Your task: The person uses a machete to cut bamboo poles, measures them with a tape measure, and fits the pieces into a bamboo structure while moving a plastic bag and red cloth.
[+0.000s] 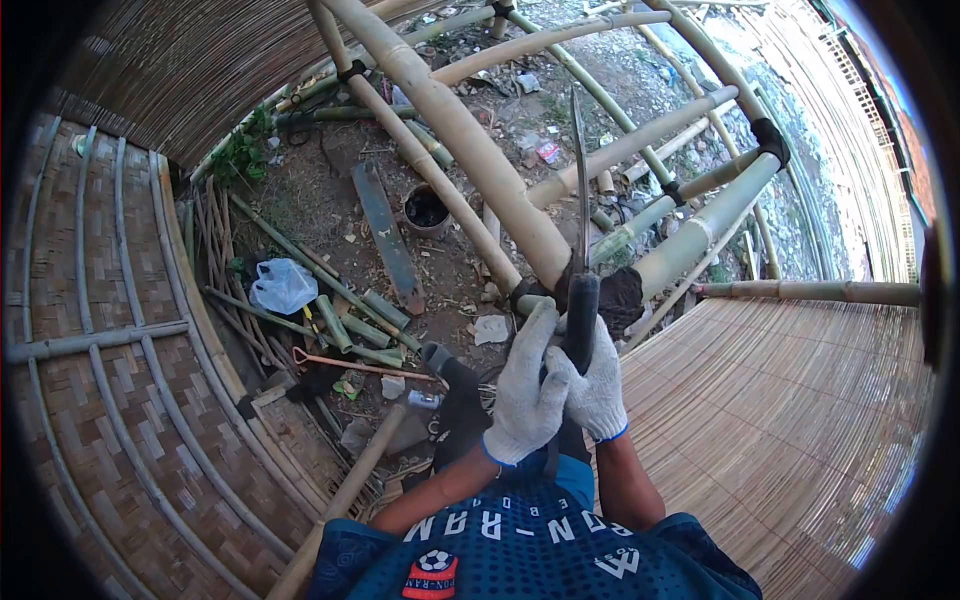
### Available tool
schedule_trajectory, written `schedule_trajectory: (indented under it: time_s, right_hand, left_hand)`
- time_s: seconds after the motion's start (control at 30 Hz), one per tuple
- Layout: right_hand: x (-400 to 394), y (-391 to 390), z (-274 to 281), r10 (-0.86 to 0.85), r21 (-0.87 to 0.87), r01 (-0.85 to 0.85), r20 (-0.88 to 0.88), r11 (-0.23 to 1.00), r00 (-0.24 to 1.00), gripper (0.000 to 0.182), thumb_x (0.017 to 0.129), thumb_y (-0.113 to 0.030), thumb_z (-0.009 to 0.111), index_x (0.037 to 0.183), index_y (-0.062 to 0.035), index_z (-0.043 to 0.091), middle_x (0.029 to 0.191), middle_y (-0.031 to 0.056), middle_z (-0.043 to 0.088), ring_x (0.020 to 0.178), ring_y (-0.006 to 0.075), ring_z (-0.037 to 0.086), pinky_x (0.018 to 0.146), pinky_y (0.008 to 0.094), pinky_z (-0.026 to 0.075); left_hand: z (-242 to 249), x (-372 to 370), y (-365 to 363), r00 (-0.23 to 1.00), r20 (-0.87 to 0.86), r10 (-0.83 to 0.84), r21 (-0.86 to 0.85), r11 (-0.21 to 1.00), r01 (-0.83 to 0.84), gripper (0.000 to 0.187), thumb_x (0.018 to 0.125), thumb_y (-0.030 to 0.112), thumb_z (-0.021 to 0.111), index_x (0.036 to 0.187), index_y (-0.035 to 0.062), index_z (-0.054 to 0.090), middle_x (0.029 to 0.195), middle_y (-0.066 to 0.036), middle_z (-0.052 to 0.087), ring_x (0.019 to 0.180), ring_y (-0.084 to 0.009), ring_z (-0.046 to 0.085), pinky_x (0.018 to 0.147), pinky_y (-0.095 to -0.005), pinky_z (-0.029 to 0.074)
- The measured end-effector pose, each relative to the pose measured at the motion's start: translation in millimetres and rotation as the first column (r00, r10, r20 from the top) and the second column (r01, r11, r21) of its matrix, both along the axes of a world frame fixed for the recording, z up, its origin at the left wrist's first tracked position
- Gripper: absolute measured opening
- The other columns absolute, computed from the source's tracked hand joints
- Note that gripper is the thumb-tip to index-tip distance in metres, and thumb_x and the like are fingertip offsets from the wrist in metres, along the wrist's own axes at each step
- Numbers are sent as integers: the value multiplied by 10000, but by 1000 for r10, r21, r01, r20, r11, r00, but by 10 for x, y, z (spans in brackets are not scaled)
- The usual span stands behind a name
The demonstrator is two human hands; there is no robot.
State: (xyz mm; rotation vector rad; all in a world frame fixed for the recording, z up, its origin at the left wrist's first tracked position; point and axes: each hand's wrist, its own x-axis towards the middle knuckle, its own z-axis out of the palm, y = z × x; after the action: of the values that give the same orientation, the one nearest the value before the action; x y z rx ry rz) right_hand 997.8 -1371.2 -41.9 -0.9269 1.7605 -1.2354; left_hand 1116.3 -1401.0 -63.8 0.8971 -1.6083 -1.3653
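Both hands wear white knitted gloves with blue cuffs. My right hand point(598, 385) is closed around the black handle point(581, 315) of a long, thin blade point(580, 180) that points upward, away from me. Pressed close on the handle's left side is my left hand point(525, 385), its fingers together and its thumb near the right hand; what it grips is hidden. Just beyond the hands, bamboo poles point(540, 240) meet at a joint wrapped in dark fibre point(622, 295).
A woven bamboo panel point(120, 430) stands at the left, a slatted mat point(800, 400) at the right. On the ground lie a plastic bag point(284, 286), cut bamboo pieces point(362, 330), a plank point(385, 235), a dark bucket point(427, 210) and an orange-handled tool point(360, 365).
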Motion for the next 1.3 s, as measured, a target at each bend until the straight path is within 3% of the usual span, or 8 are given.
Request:
schedule_trajectory:
  time_s: [0.23,0.27,0.3,0.5,0.57,0.87,1.1,1.3]
  right_hand:
    - [-1118,147,-21,-10,-44,12,48,999,999,317,909,-171,740,1152,-11,615,929,106,706,827,181,695,792,351,558]
    - [-1287,190,-16,-28,-55,33,87,998,996,322,909,-177,744,1153,-11,614,930,103,705,827,179,694,792,352,558]
    - [-1469,231,-6,-46,-67,55,124,996,991,327,909,-183,748,1154,-12,614,931,100,704,828,176,692,792,352,558]
    - [-2837,527,13,-72,32,69,107,997,992,286,888,-162,735,1097,-23,599,926,66,674,855,141,649,809,326,538]
    - [-3294,629,-26,-90,-4,90,32,996,995,333,900,-227,747,1128,-24,610,899,133,703,801,232,711,775,378,560]
    - [-4564,744,69,-451,-54,459,113,887,885,326,925,-190,741,1156,-16,591,918,72,676,811,151,660,757,342,545]
    - [-5709,725,-176,-639,-100,633,-39,768,769,275,925,-198,744,1098,-34,607,893,62,661,797,157,658,751,346,544]
    - [-6758,690,-80,-787,-51,794,103,606,608,216,952,-149,703,1109,-51,594,919,22,627,816,95,614,776,292,528]
  left_hand:
    - [0,-899,-135,968,249,41,-269,963,28,542,1084,348,482,1471,-31,505,1524,-243,517,1483,-434,410,1248,-542,244]
    - [-18,-1036,-124,946,318,57,-261,965,30,510,1056,306,516,1453,-14,535,1510,-231,535,1478,-431,416,1251,-558,239]
    - [21,-1192,-117,923,381,58,-280,958,55,479,984,76,496,1454,-14,532,1507,-222,541,1494,-412,397,1271,-520,209]
    - [-202,-2073,150,773,629,81,-240,966,94,492,1009,224,583,1454,16,538,1460,-220,573,1455,-435,430,1256,-581,190]
    - [-169,-2443,207,793,607,51,-244,962,125,495,993,176,604,1451,3,529,1466,-236,560,1453,-440,428,1252,-564,213]
    - [21,-4294,-147,804,542,-245,-264,858,440,502,979,127,616,1449,-24,527,1474,-239,555,1439,-436,448,1235,-530,277]
    - [-219,-5668,-706,811,471,-346,-248,830,499,455,991,119,596,1407,-60,550,1451,-256,565,1410,-443,476,1216,-528,314]
    - [-255,-7060,-1141,791,412,-453,-268,769,580,461,977,103,600,1404,-61,542,1429,-269,566,1403,-437,483,1214,-533,314]
